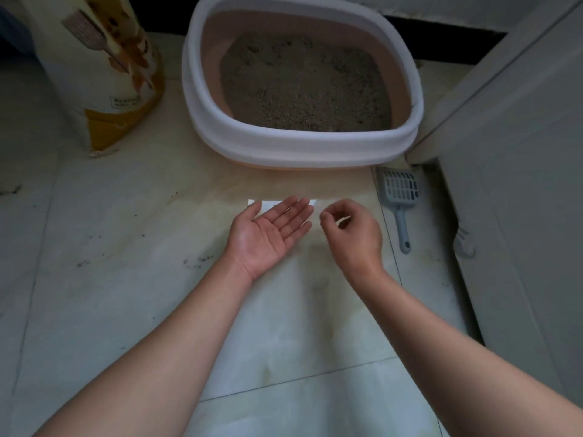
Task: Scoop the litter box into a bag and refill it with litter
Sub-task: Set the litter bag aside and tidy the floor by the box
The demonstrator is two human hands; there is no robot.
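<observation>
**Hands over the bag, full litter box ahead**

My left hand (pixel 268 234) lies palm up, fingers straight and relaxed, holding nothing. My right hand (pixel 353 231), just beside it at 3 o'clock, has its fingers curled with thumb and forefinger close together. I cannot tell whether they pinch anything.

Under both hands a thin, pale, see-through bag (pixel 299 326) lies flat on the tiled floor (pixel 110 216). It runs back toward me at 6 o'clock, and its bright white edge shows just past my left fingertips. I see nothing in it.

At 12 o'clock stands the litter box (pixel 299 143), white-rimmed with pinkish inner walls, holding a bed of grey-brown litter (pixel 303 86). At 3 o'clock from my right hand a grey slotted scoop (pixel 399 197) lies on the floor, handle toward me, its head near the box's corner. At 10 o'clock a tall cream and yellow litter sack (pixel 101 67) stands upright, well apart from my hands.
</observation>
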